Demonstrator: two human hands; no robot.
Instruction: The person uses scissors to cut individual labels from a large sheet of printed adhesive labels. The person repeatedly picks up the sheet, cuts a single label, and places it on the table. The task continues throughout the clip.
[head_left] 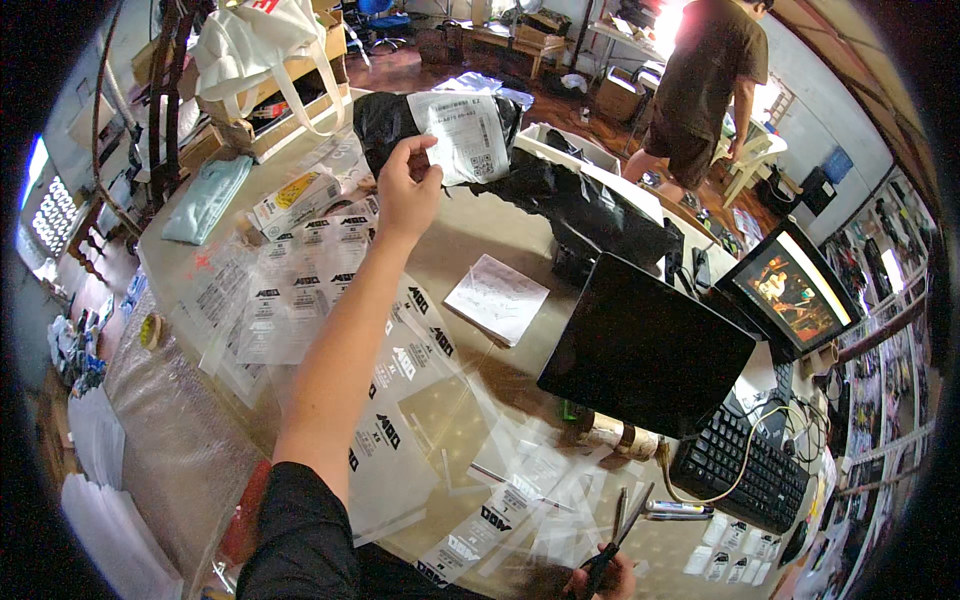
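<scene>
Stretched out to the far side of the table, my left hand (408, 195) is closed in a pinch at the left edge of a white shipping label (465, 140). The label lies on a black plastic parcel (382, 125). At the lower edge, my right hand (617, 578) grips scissors (622, 530) by their black handles, the blades pointing up and slightly apart. Clear plastic bags with black print (300, 290) cover the table's left side, under and beside my left forearm. Thin clear plastic strips (560, 480) lie scattered near the scissors.
A handwritten paper (498, 298) lies mid-table. To the right are a dark flat panel (645, 345), a lit monitor (790, 285), a black keyboard (740, 470) and pens (680, 510). Bubble wrap (170, 400) hangs at the left edge. Another person (705, 90) stands beyond the table.
</scene>
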